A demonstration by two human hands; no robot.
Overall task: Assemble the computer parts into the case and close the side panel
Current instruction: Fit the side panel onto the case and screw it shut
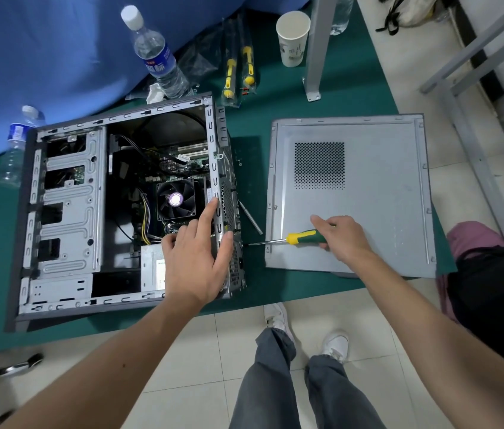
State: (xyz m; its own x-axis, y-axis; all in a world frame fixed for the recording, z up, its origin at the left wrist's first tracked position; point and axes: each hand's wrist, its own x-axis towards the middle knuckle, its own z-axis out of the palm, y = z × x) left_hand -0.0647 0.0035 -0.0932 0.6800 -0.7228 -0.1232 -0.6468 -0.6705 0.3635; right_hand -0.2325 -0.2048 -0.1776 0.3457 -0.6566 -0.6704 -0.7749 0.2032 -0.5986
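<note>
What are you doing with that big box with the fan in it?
A person is putting a computer together. The computer case lies open on the green table, fan showing. The left hand rests with straight fingers on the case's rear edge. The right hand grips a screwdriver whose tip points at the back of the case. The side panel lies flat beside the case, not yet on.

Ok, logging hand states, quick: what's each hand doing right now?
Left hand: open, fingers resting on the computer case edge.
Right hand: gripping the screwdriver.
</note>
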